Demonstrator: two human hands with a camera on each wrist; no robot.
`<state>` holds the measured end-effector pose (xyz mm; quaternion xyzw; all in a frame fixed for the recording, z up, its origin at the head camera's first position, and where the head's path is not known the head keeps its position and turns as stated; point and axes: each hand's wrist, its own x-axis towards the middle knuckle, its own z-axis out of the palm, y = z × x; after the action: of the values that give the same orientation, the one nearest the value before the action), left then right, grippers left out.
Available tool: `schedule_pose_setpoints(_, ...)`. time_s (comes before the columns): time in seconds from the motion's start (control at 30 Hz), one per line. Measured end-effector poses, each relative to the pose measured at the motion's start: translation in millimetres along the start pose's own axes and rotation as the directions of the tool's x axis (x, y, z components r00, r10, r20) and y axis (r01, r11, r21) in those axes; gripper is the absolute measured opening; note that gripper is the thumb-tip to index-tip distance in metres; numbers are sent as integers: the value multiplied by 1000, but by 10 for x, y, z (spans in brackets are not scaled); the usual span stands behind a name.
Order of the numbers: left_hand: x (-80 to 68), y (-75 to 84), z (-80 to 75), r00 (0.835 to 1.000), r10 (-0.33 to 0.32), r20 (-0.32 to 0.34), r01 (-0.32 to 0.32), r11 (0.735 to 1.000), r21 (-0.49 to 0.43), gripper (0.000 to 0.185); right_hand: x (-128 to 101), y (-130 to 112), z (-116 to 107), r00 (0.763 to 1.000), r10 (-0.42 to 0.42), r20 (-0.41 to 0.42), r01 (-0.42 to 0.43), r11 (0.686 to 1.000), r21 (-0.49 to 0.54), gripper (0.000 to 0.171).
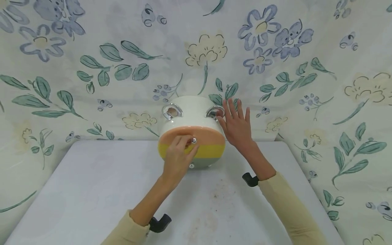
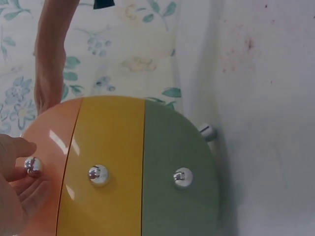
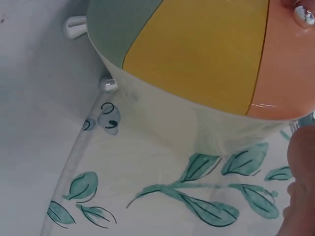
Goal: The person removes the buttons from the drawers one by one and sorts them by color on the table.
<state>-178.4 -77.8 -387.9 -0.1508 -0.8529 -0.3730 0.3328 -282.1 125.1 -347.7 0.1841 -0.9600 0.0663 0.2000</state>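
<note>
A small round cabinet [image 1: 191, 110] with a white body stands at the far edge of the table. Its front has an orange drawer [image 1: 209, 134] on top, a yellow drawer [image 2: 110, 147] in the middle and a grey-green drawer [image 2: 177, 147] at the bottom, each with a chrome knob. My left hand [image 1: 186, 143] pinches the orange drawer's knob [image 2: 33, 166] between thumb and fingers. My right hand [image 1: 235, 119] lies flat with straight fingers against the cabinet's right side, next to a chrome ring handle [image 1: 214, 111]. All three drawer fronts sit flush.
The cabinet rests on short chrome feet [image 3: 109, 84] on a white table [image 1: 92, 190] with faint brown stains. A floral cloth [image 1: 92, 68] hangs close behind and on both sides. A second ring handle [image 1: 172, 110] is on the cabinet's left.
</note>
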Motion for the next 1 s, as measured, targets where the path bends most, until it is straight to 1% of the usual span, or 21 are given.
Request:
schedule_pose_setpoints(0.13, 11, -4, 51, 1000, -19, -17, 19, 1000, -8, 31, 7, -4, 45, 1000, 9, 5, -9, 1000, -17, 63)
schedule_pose_setpoints(0.27, 26, -4, 77, 998, -48, -32, 47, 998, -31, 28, -3, -13, 72, 1000, 8, -24, -8, 1000, -11, 63)
schedule_pose_setpoints(0.5, 46, -23, 119, 996, -76, -51, 74, 996, -44, 27, -24, -41, 124, 997, 19, -73, -19, 1000, 4, 65)
schedule_pose_setpoints(0.63, 43, -25, 125, 994, -94, -62, 90, 993, -71, 25, -24, -58, 157, 994, 27, -103, -23, 999, 37, 66)
schedule_pose_setpoints(0.77, 37, -25, 122, 993, -93, -74, 86, 993, -86, 25, -23, -67, 173, 992, 27, -125, -20, 998, 55, 67)
schedule_pose_setpoints(1.0, 12, -8, 122, 994, -74, -76, 67, 994, -88, 23, -26, -30, 180, 986, 5, -165, -7, 1000, -9, 67)
